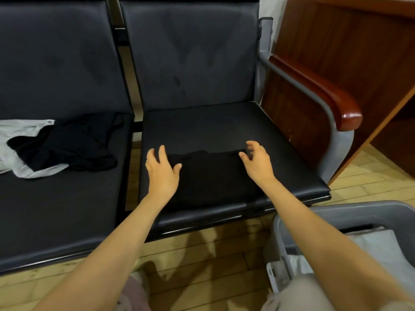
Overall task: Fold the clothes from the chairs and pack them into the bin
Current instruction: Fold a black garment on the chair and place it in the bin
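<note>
Single head cam, wide-angle, pitched forward and down. Close range: right chair seat (224, 126) fills centre frame, backrests run off the top edge. Left chair seat (56, 209) is at frame left, grey bin (359, 207) lower right, wooden desk (348, 41) upper right, wood floor (202, 254) along the bottom.

A dark wooden desk (348, 52) stands on pale plank flooring (202, 254).

No readable text or labels (clothes, chairs incl.).

Waiting room, linked seats (202, 135), wooden desk (350, 48)
</note>
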`<state>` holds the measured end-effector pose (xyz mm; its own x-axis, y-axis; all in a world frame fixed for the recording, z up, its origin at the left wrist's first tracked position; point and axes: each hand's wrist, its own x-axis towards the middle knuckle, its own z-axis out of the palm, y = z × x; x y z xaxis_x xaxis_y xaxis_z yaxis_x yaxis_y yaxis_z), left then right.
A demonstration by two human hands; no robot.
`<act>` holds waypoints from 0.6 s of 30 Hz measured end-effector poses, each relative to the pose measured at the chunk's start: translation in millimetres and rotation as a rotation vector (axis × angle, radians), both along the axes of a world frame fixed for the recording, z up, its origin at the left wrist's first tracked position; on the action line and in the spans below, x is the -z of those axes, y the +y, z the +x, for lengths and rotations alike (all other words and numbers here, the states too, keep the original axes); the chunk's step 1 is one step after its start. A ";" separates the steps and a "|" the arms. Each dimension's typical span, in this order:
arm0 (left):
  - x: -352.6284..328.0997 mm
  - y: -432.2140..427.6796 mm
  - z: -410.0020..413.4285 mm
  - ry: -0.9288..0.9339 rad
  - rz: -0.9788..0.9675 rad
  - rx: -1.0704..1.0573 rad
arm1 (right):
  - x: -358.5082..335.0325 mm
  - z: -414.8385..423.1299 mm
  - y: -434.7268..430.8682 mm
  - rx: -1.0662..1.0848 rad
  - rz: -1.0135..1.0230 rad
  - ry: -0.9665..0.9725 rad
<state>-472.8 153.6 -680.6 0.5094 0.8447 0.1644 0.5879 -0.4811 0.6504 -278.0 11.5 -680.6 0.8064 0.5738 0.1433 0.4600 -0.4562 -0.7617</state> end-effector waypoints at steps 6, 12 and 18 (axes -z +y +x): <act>-1.7 -25.8 12.6 0.238 0.329 0.333 | -11.6 -29.4 10.9 -0.212 -0.137 -0.594; 19.8 -27.3 11.4 0.550 0.151 0.404 | 11.2 -45.5 15.8 -0.413 -0.649 -0.318; 13.7 -26.7 -0.7 0.301 0.146 -0.023 | 9.3 -29.7 -8.8 -0.286 -0.490 -0.230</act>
